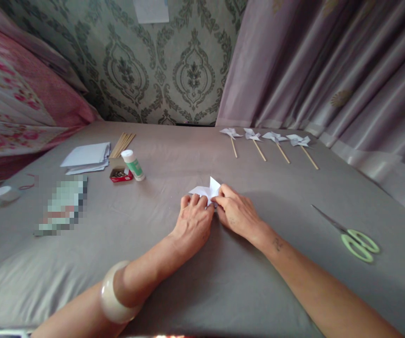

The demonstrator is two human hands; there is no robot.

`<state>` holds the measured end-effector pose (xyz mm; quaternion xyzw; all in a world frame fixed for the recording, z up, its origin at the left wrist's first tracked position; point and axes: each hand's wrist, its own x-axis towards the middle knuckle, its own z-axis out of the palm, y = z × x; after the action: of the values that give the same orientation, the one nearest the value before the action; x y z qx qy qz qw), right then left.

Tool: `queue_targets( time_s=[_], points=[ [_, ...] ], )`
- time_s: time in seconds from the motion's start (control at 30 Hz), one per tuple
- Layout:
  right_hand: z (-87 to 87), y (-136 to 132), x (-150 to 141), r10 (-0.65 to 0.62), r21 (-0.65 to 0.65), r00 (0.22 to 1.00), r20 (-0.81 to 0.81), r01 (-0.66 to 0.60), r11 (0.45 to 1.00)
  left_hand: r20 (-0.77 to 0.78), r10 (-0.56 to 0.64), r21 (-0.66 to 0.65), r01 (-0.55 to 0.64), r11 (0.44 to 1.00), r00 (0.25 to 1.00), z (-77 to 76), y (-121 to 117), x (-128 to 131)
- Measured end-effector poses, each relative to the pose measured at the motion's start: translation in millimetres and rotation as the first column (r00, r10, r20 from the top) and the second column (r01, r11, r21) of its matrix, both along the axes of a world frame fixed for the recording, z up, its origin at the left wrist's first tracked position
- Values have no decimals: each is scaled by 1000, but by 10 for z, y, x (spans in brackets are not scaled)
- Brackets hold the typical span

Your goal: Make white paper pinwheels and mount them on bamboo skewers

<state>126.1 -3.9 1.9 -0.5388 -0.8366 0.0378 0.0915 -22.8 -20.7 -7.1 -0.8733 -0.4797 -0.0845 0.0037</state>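
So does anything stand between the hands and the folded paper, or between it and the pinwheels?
Nothing visible does: the left hand and right hand both touch the folded paper, with bare sheet between it and the pinwheels.

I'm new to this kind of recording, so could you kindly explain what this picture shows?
There is no robot here. The one picture comes from a camera on a person's head, looking forward and down at their bare hands.

The left hand and right hand hold a white piece of folded paper between them, partly hidden by the fingers.

On the grey cloth surface, to the left, lie white paper sheets, thin wooden sticks and a small open red box; a white-and-green bottle stands beside it. To the right are four white paper pinwheels on sticks and green-handled metal scissors.
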Motion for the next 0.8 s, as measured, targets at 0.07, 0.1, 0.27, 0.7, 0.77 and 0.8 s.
queue_targets(
  time_s=[0.07, 0.1, 0.27, 0.7, 0.77, 0.8],
  points=[
    [14, -1, -17, 55, 31, 997, 49, -56, 998, 4, 7, -9, -6, 1000, 1000, 21, 1, 4],
    [17, -1, -26, 77, 41, 995, 62, -79, 996, 5, 10, -14, -10, 1000, 1000, 35, 0, 5],
    [14, 5, -24, 90, 27, 995, 33, -91, 995, 2, 7, -33, -7, 999, 1000, 69, -2, -13],
    [-199, 125, 56, -64, 78, 945, -321, 93, 993, -6, -4, -10, 4, 1000, 1000, 25, 20, -39],
    [-187, 103, 37, -65, 64, 958, -278, 86, 994, -6, -4, -9, 4, 1000, 1000, 32, 18, -37],
    [-181, 94, 30, -62, 62, 964, -258, 81, 995, -4, -6, -7, 6, 1000, 1000, 33, 18, -37]
  ],
)
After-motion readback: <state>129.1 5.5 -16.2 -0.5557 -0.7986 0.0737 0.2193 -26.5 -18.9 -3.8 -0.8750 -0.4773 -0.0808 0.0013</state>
